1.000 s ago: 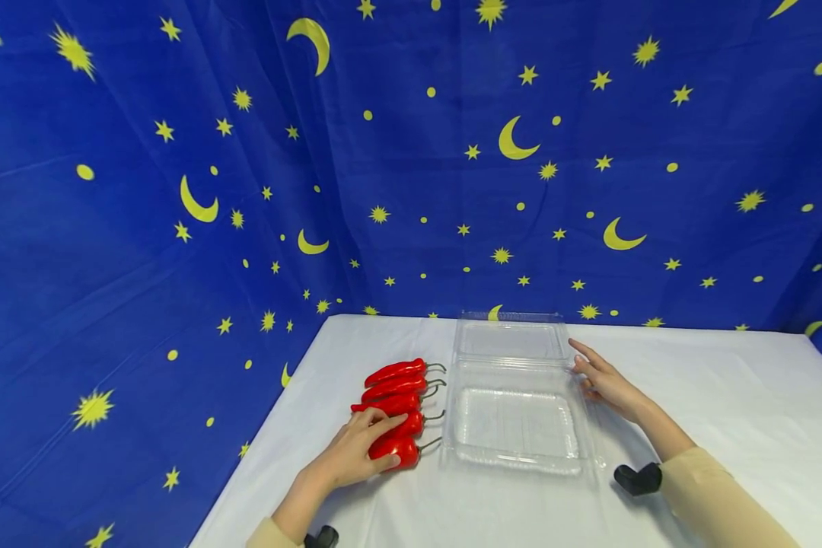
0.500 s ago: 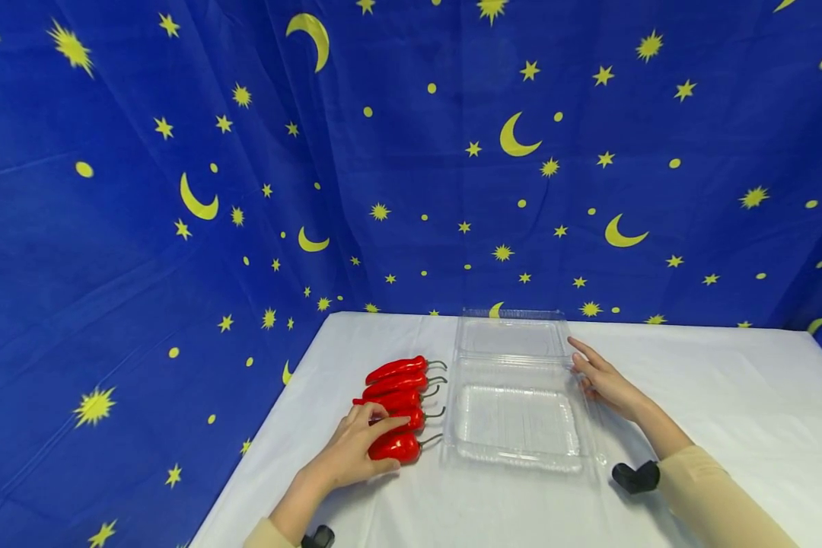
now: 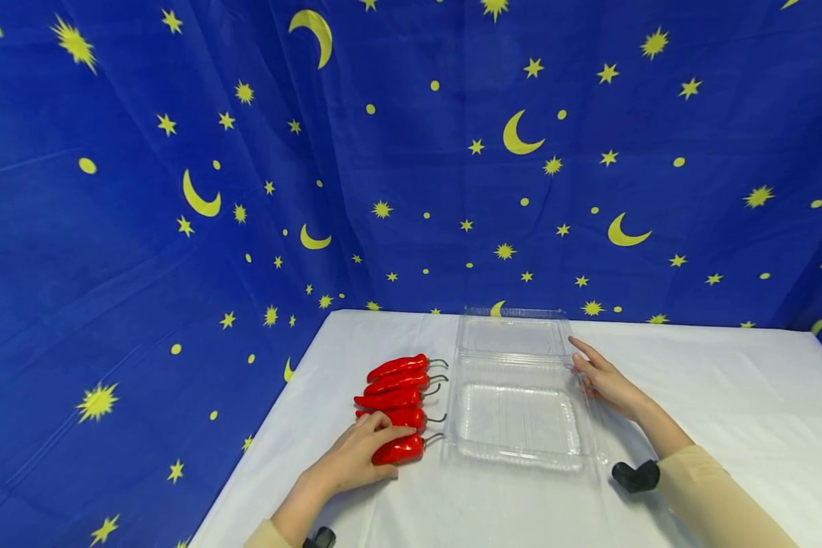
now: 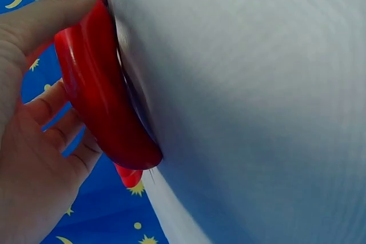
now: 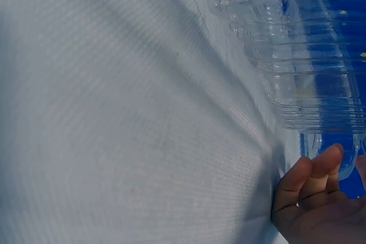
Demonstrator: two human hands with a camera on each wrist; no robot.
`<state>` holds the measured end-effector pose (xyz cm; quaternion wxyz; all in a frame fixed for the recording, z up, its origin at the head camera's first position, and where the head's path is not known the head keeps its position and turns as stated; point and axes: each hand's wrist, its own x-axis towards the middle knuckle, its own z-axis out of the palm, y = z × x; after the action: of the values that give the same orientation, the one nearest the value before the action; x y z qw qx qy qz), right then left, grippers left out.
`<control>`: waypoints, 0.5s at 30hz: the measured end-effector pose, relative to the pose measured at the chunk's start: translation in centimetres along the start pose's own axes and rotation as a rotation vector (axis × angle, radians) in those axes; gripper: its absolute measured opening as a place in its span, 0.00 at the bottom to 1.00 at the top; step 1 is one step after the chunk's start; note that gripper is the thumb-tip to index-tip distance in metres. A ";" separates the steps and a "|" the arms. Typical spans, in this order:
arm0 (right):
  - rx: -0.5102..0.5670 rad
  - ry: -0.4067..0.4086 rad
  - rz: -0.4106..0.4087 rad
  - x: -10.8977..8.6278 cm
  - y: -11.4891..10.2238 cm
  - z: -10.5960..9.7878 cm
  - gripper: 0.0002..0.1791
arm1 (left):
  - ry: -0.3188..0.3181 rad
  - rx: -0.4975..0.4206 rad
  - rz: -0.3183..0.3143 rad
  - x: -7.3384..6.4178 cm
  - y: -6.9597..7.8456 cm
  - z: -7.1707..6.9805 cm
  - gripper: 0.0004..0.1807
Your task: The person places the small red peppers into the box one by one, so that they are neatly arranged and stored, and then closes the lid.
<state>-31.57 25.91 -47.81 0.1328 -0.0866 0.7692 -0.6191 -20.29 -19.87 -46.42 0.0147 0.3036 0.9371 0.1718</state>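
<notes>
In the head view, several red chili peppers with green stems lie side by side in a row. My left hand (image 3: 358, 454) is at the nearest chili pepper (image 3: 400, 450), thumb on its near side and fingers over its far side. From the left wrist view, the thumb lies against that chili pepper (image 4: 106, 92) close to its stem end, with the other fingers behind it. A clear plastic clamshell container (image 3: 516, 455) stands with its lid raised back, right of the peppers. My right hand (image 3: 610, 388) rests at its right edge, index finger extended by the lid (image 3: 514, 335) and the other fingers loosely bent.
A white cloth (image 3: 740, 411) covers the table. Behind and to the left hangs a blue curtain (image 3: 411, 167) with yellow moons and stars. The row's other peppers (image 3: 397, 382) lie just beyond the left hand, stems pointing toward the container.
My left hand's fingers have drawn back from the farther peppers onto the nearest one, which has separated slightly from its neighbour. The right hand and container stay put.
</notes>
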 end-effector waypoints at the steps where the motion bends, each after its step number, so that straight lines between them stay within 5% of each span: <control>1: 0.003 0.001 -0.004 0.0 0.0 0.0 0.36 | -0.006 -0.003 0.000 0.0 0.0 0.0 0.34; 15: 0.020 -0.007 -0.026 0.1 0.2 0.0 0.36 | -0.061 -0.116 -0.026 -0.2 -0.1 0.2 0.29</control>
<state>-31.66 25.93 -48.03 0.1281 -0.0973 0.7614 -0.6280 -20.17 -19.99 -46.64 0.0632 0.2954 0.9284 0.2162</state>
